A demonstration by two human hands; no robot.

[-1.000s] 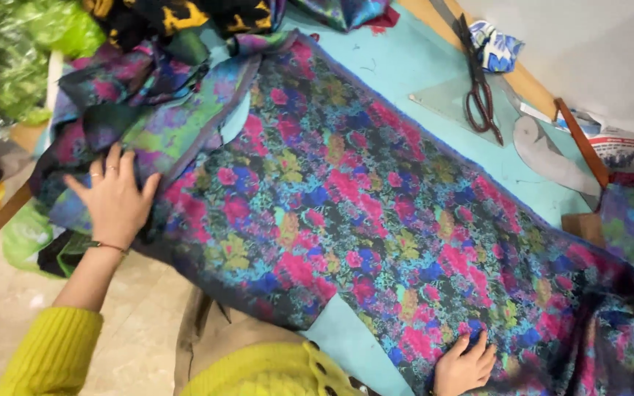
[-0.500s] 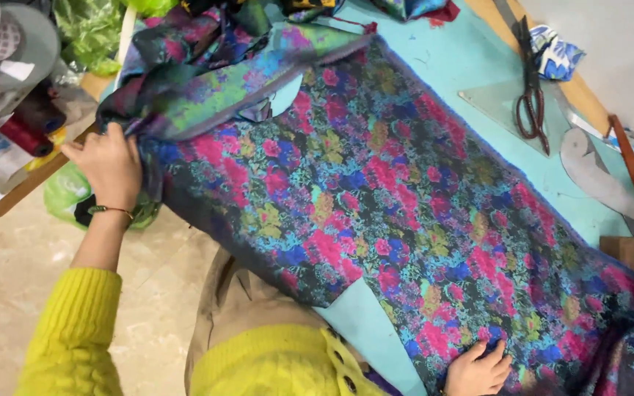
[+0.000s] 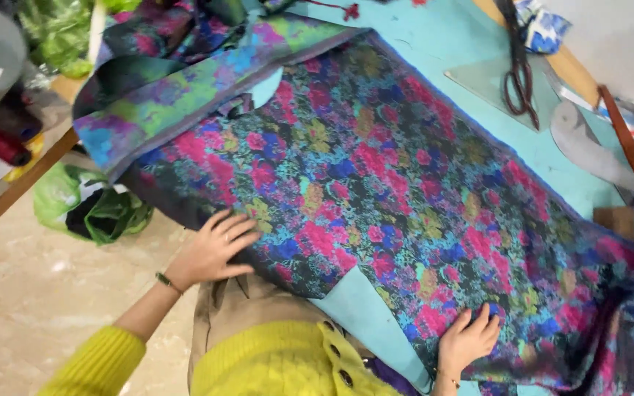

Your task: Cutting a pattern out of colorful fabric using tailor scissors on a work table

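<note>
Fabric (image 3: 405, 191), floral, lies spread across the turquoise table (image 3: 464, 44), its near edge hanging toward me. I press my left hand (image 3: 210, 249) flat, fingers apart, on that edge; my right hand (image 3: 467, 341) lies splayed too, pinning it smooth. Scissors (image 3: 516, 73) rest far off.

The fabric (image 3: 405, 191) is dark with a floral print of pink, blue, green and ochre blooms. Beneath it the table top (image 3: 449, 44) is turquoise. Beside the fabric's near edge, the sweater sleeve (image 3: 97, 363) is bright yellow. Beyond its far edge, the scissors (image 3: 519, 81) look dark, possibly black.
</note>
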